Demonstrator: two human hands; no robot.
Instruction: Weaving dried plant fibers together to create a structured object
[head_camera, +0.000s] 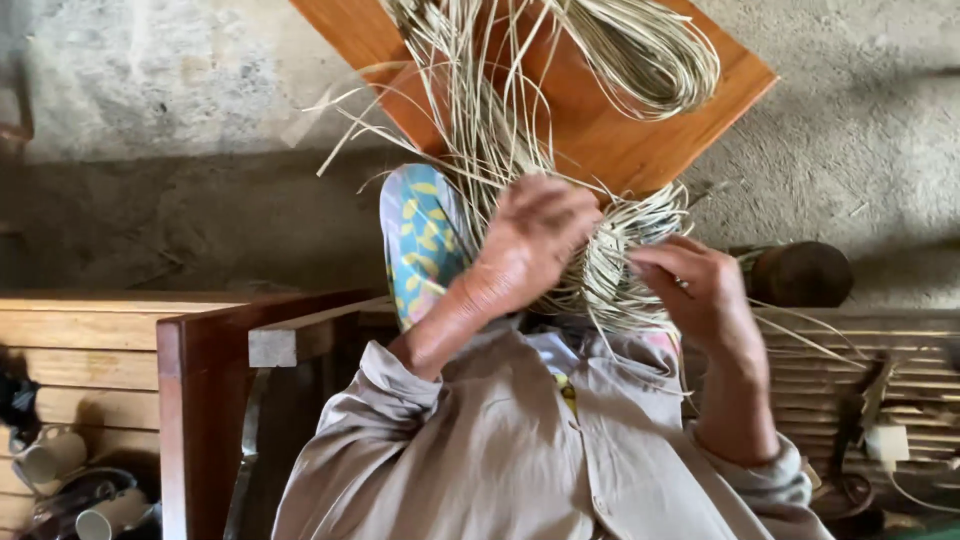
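The left hand (530, 240) is curled closed around a bunch of pale straw-coloured strands (610, 270), its back turned up toward the camera and its fingers wrapped into the fibres in front of the person's chest. The right hand (700, 290) sits just beside it, fingers bent and pinched onto a few of the same strands at the right edge of the bunch. The strands fan upward from the two hands and spread across an orange-brown wooden board (620, 130) that lies tilted on the concrete floor (150, 90); a looped coil of the same fibre (650, 50) rests on the upper part of that board. Loose single strands stick out to the left and right of the bunch. Below the hands, a knee in blue cloth patterned with yellow (425, 240) shows under the left wrist, and a grey-beige buttoned shirt (500, 450) fills the bottom of the view. To the left stands a dark red-brown wooden frame (205, 400) next to a lighter slatted wooden counter (80, 350), with two pale cups (55, 455) lying near its lower corner. A dark rounded object (800, 272) sits on the floor to the right of the right hand, above a slatted surface (880, 370).
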